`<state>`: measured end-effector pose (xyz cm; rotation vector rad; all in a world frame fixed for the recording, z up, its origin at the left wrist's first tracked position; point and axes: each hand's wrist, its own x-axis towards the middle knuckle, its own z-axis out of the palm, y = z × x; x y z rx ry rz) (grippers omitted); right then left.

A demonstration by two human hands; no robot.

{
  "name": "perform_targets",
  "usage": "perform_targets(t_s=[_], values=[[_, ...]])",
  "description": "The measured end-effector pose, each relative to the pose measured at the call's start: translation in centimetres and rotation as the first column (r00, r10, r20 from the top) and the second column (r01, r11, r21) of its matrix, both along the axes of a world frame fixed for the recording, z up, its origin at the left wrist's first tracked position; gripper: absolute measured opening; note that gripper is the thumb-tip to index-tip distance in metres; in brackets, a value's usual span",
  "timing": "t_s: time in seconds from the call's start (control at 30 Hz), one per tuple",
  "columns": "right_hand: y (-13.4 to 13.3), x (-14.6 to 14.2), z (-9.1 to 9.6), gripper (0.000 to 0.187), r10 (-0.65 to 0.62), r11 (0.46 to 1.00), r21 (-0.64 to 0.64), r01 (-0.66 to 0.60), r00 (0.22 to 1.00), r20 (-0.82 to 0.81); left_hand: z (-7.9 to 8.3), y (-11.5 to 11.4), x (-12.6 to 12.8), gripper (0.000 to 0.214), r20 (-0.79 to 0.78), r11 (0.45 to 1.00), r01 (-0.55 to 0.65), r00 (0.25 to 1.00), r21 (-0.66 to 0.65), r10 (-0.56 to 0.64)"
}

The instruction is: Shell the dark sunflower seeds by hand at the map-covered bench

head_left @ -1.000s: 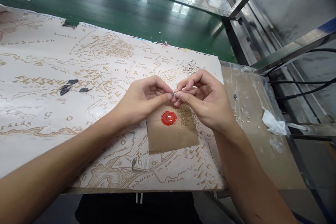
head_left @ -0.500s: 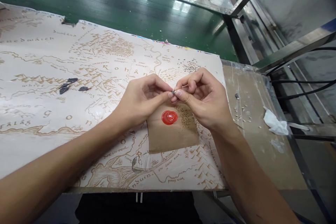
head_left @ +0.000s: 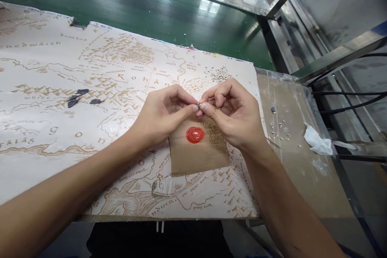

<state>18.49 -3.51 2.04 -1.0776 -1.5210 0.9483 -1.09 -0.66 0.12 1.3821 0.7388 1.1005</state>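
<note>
My left hand (head_left: pixel 165 115) and my right hand (head_left: pixel 232 111) meet fingertip to fingertip above the table. Pinched between both thumbs and forefingers is a small dark grey piece (head_left: pixel 198 105); the fingers cover most of it, so its kind does not show. Just below the hands lies a brown cardboard square (head_left: pixel 196 161). On it are a glossy red blob (head_left: pixel 195 134) and a scatter of tiny brown grains (head_left: pixel 215 135), close to my right wrist.
A printed map sheet (head_left: pixel 127 76) covers the table. Dark grey leaf-shaped pieces (head_left: pixel 74 100) lie at left. Small pale bits (head_left: pixel 220 74) are heaped beyond my right hand. At right are more loose bits (head_left: pixel 279 131) and a crumpled white tissue (head_left: pixel 316 139). Metal framing (head_left: pixel 341 56) stands there.
Both hands keep the same pinch on the small dark piece, with only a very slight shift of the fingers. Everything on the table stays where it was.
</note>
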Motion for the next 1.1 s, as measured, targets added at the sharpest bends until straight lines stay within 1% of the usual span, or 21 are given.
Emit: perform_targets(t_s=[0.1, 0.23, 0.4, 0.57, 0.73, 0.93, 1.1], values=[[-0.02, 0.07, -0.08, 0.045, 0.018, 1.000, -0.002, -0.018, 1.000, -0.011, 0.03, -0.02, 0.01, 0.010, 0.018, 1.000, 0.014, 1.000, -0.026, -0.014], [-0.02, 0.12, -0.19, 0.044, 0.023, 1.000, -0.002, -0.023, 0.999, -0.024, 0.08, 0.07, -0.15, 0.014, -0.003, 0.998, 0.021, 1.000, -0.056, -0.022], [-0.04, 0.38, 0.18, 0.034, 0.043, 0.999, -0.016, -0.044, 0.998, -0.044, -0.01, 0.39, -0.27, 0.019, -0.009, 0.997, 0.034, 0.999, -0.071, -0.034], [-0.05, 0.50, 0.37, 0.030, 0.009, 0.998, -0.069, -0.014, 0.997, -0.073, 0.02, 0.46, -0.35, 0.024, 0.018, 0.992, 0.056, 0.998, -0.116, -0.054], [0.06, 0.22, 0.10, 0.028, -0.014, 0.999, -0.048, 0.009, 0.996, -0.087, 0.11, 0.36, -0.39, 0.021, 0.017, 0.990, 0.082, 0.997, -0.116, -0.081], [-0.06, -0.10, 0.34, 0.032, -0.056, 0.997, -0.052, 0.053, 0.997, -0.060, 0.03, 0.38, -0.24, 0.029, 0.031, 0.988, 0.070, 0.997, -0.134, -0.067], [-0.07, -0.37, 0.32, 0.040, -0.082, 0.996, -0.028, 0.081, 0.996, -0.030, 0.43, 0.31, -0.17, 0.033, 0.036, 0.984, 0.065, 0.998, -0.164, -0.059]])
